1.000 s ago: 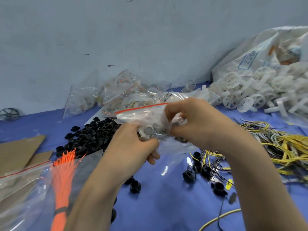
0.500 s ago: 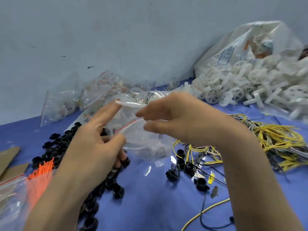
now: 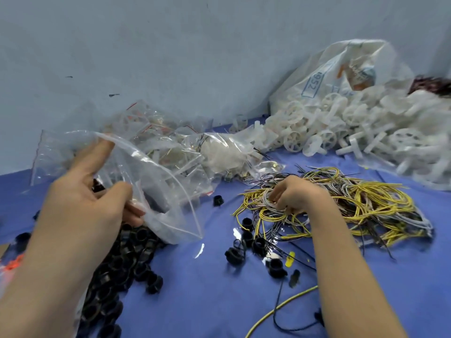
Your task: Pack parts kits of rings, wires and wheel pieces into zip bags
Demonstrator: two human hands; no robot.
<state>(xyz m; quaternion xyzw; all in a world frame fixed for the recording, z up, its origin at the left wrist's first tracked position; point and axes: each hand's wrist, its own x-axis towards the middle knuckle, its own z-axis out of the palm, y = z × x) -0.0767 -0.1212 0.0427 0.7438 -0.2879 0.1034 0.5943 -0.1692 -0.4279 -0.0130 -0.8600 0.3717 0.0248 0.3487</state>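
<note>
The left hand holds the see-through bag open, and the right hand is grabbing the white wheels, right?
Not quite. The left hand holds the zip bag open, but the right hand is grabbing the tangle of yellow and grey wires. The white wheel pieces lie farther back, untouched. The head view shows it.

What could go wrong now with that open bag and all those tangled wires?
1. The right hand pinches into the tangled wires. Pulling one may drag out several, so the kit could get too many.
2. Only the left hand holds the zip bag open. The floppy mouth might sag shut, or anything inside might slip out.
3. Loose black rings sit among the wire ends, so a tug could scatter them.
</note>
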